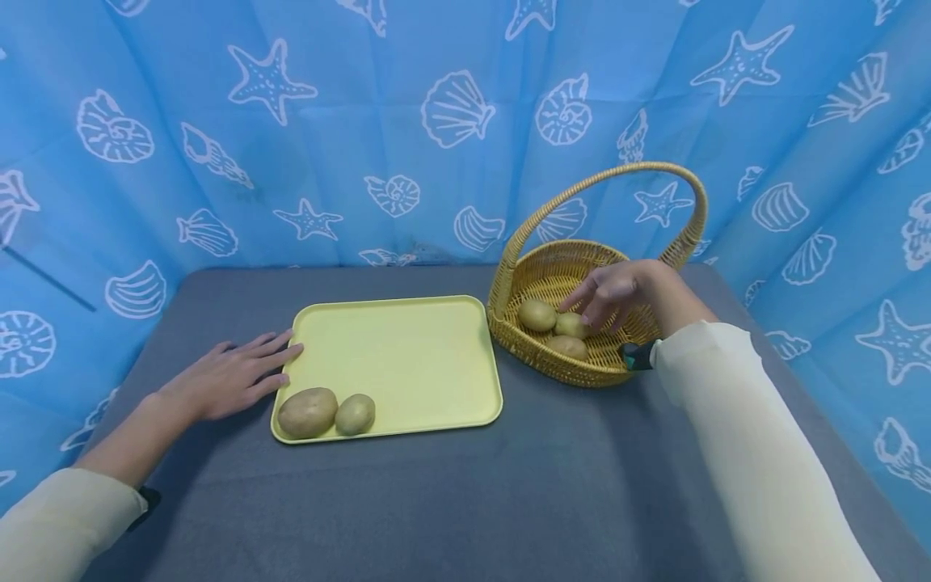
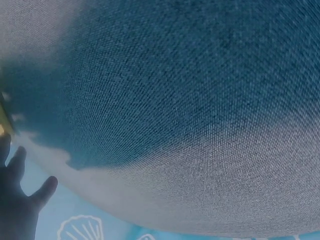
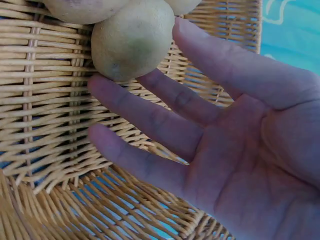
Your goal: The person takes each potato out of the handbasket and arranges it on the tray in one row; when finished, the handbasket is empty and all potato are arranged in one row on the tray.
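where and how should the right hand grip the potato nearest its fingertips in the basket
The potato is probably best gripped across its rounded middle, thumb opposite fingers. Bring the right hand from above and the head view's right: a second potato crowds it on the left, a third on the near side, while its right side faces basket floor.

The tray (image 1: 400, 364) lies on the surface (image 1: 436, 509), two potatoes (image 1: 309, 413) side by side in its near left corner. Right of the tray stands the basket (image 1: 541, 360), with three potatoes (image 1: 537, 315) and the right hand's (image 1: 614, 293) fingers inside. The left hand (image 1: 233, 377) is at the tray's left edge; behind the tray hangs a cloth (image 1: 349, 145).
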Demonstrator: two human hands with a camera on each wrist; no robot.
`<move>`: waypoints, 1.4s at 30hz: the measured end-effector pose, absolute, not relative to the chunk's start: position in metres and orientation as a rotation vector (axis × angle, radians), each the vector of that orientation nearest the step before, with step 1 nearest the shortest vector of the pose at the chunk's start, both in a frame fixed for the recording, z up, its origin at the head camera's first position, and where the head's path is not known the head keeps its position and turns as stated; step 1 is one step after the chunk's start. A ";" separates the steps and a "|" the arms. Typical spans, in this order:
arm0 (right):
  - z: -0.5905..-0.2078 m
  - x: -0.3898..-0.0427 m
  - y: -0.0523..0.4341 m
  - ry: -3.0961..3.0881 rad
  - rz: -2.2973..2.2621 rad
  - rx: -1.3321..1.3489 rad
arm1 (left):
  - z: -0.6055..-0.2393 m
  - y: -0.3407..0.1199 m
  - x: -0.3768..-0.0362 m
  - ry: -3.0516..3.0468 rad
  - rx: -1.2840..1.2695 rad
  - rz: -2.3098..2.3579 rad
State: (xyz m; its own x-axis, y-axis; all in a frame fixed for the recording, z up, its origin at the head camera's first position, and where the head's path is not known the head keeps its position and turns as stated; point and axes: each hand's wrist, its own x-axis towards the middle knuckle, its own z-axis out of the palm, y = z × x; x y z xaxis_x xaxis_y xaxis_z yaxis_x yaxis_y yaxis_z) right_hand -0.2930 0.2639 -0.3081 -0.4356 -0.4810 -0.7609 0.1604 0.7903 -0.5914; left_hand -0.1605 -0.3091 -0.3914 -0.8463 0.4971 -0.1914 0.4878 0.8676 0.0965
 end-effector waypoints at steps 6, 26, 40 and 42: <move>-0.315 -0.295 0.264 1.870 -0.799 -0.141 | -0.390 -0.307 -0.159 2.831 0.756 0.064; -0.303 -0.293 0.255 1.894 -0.687 -0.205 | -0.388 -0.306 -0.159 2.827 0.771 0.071; -0.264 -0.271 0.256 2.017 -0.585 -0.531 | -0.389 -0.309 -0.160 2.835 0.796 0.052; -0.259 -0.266 0.253 2.034 -0.547 -0.632 | -0.389 -0.309 -0.160 2.835 0.795 0.054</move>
